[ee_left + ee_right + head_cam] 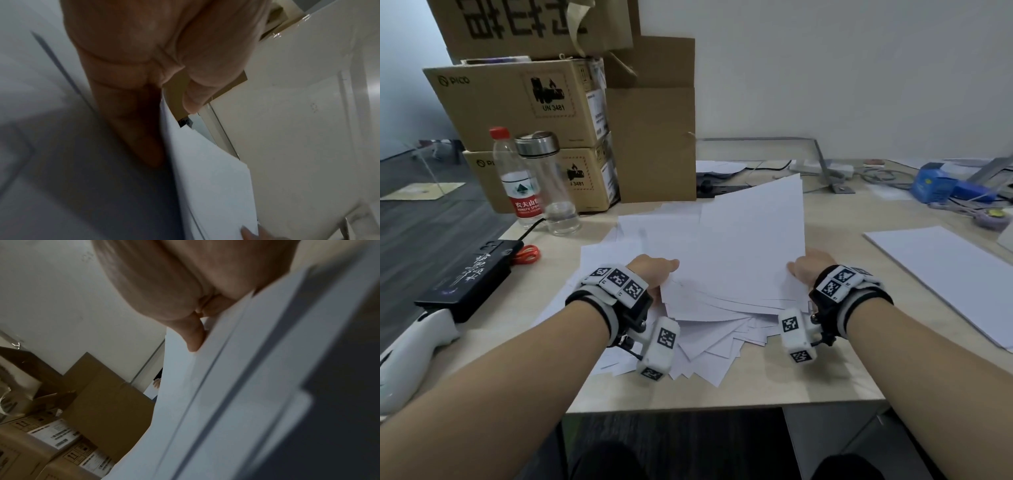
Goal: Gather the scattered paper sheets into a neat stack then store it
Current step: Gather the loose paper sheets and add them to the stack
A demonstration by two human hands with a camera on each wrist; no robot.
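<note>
A thick, uneven bundle of white paper sheets is lifted and tilted above the desk. My left hand grips its left edge and my right hand grips its right edge, thumbs on top and the other fingers hidden behind the paper. More loose sheets lie fanned out on the desk under the bundle. In the left wrist view my left hand pinches the paper between thumb and fingers. In the right wrist view my right hand pinches the sheets the same way.
Stacked cardboard boxes stand at the back left with a plastic water bottle and a glass bottle in front. A black box lies left. Another white sheet lies right, a blue box and cables behind it. The desk's front edge is near.
</note>
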